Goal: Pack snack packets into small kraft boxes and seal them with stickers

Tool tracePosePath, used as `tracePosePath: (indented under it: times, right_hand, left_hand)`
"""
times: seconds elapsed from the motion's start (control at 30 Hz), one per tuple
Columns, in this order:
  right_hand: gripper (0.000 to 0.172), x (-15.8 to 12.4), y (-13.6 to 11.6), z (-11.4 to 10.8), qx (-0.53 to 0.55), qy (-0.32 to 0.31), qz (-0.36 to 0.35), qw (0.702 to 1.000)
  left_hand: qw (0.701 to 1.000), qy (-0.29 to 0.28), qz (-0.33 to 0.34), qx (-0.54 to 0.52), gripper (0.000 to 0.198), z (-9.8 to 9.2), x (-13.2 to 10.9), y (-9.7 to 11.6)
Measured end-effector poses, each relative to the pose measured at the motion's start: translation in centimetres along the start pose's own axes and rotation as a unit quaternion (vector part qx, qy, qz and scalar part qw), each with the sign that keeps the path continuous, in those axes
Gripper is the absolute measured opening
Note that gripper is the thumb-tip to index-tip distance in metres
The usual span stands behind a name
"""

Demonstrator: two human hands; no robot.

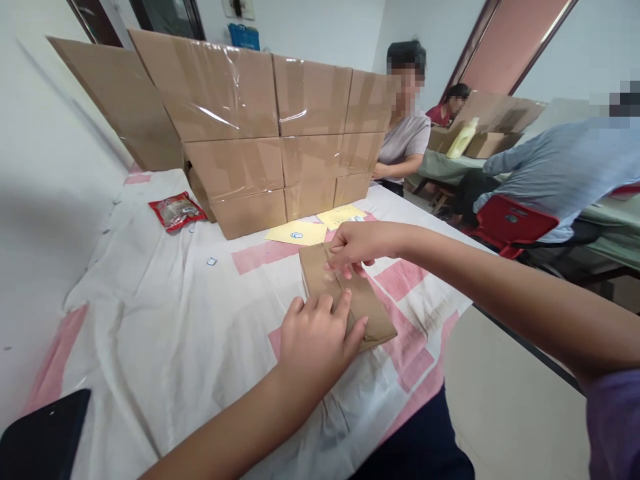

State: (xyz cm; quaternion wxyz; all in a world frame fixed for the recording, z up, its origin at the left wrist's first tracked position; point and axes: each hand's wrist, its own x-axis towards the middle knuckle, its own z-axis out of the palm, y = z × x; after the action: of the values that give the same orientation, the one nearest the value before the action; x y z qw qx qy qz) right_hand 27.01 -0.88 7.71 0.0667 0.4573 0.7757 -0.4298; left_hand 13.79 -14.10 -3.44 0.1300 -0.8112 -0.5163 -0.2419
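A flat, folded brown paper packet [377, 313] lies on the cloth-covered table [165, 333] in front of me. My left hand [320, 330] rests on its near left side, palm down, fingers lying out over the paper. Over the far end of the packet is my right hand [353, 247], its fingers curled down and drawn together at the paper. What those fingers pinch, if anything, is hidden. Just beyond the packet, two yellow paper sheets [297, 233] lie on the cloth, one with a small blue-outlined sticker.
A wall of taped cardboard boxes [240, 167] stands behind the sheets. To its left lies a red-edged plastic packet [177, 212]. A dark phone-like slab [45, 433] is at the lower left. People sit beyond the table, one on a red chair [515, 220].
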Motion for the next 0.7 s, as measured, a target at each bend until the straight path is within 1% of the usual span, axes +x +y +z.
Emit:
tracePosePath:
  times: [0.1, 0.2, 0.3, 0.4, 0.47, 0.6, 0.7]
  right_hand:
    - [0.047, 0.4, 0.0, 0.4, 0.054, -0.011, -0.025, 0.998]
    - [0.046, 1.1, 0.3, 1.2, 0.056, 0.01, -0.01, 0.998]
    - [0.043, 1.6, 0.7, 1.9, 0.05, 0.032, 0.008, 0.998]
    - [0.042, 1.7, 1.3, 2.3, 0.064, 0.035, 0.021, 0.997]
    - [0.042, 1.8, 1.6, 2.4, 0.074, 0.032, 0.022, 0.996]
    - [0.04, 2.0, 2.2, 2.5, 0.088, 0.03, 0.012, 0.996]
    - [0.041, 2.0, 2.4, 2.6, 0.093, 0.029, 0.011, 0.995]
  left_hand:
    - [1.0, -0.006, -0.002, 0.0, 0.046, -0.1, 0.1, 0.0]
    - [1.0, -0.006, -0.006, 0.0, 0.044, -0.3, 0.3, 0.0]
    - [0.999, -0.014, -0.03, -0.014, 0.042, -0.5, 0.3, 0.1]
    - [0.998, -0.021, -0.062, -0.025, 0.04, -0.6, 0.1, 0.2]
    - [0.997, -0.022, -0.073, -0.023, 0.039, -0.5, 0.0, 0.3]
    - [0.997, -0.027, -0.063, -0.021, 0.04, -0.3, 0.0, 0.2]
    - [0.999, -0.019, -0.046, -0.013, 0.039, -0.2, -0.1, 0.1]
